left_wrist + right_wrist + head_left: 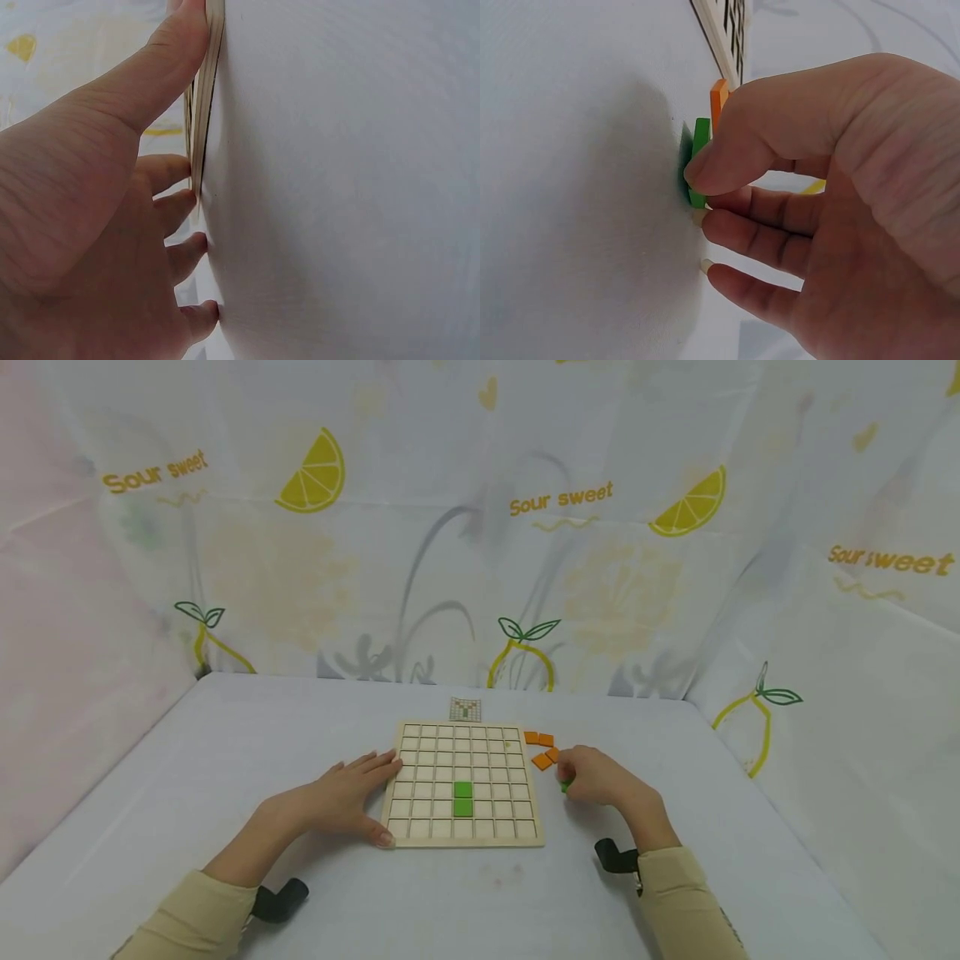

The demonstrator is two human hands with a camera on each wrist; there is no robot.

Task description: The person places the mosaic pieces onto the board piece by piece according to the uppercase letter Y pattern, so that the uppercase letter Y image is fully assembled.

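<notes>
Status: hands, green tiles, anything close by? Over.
Left hand touching left edge of grid board. Right hand pinching a green tile. Two more green tiles on board. Orange tiles close beside right hand.

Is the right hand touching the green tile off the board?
Touching. The right wrist view shows the right hand with its thumb pressed against the green tile.

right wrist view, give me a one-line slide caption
Right-hand fingers pinch a green tile, with an orange tile and the edge of a wooden board beyond.
</notes>
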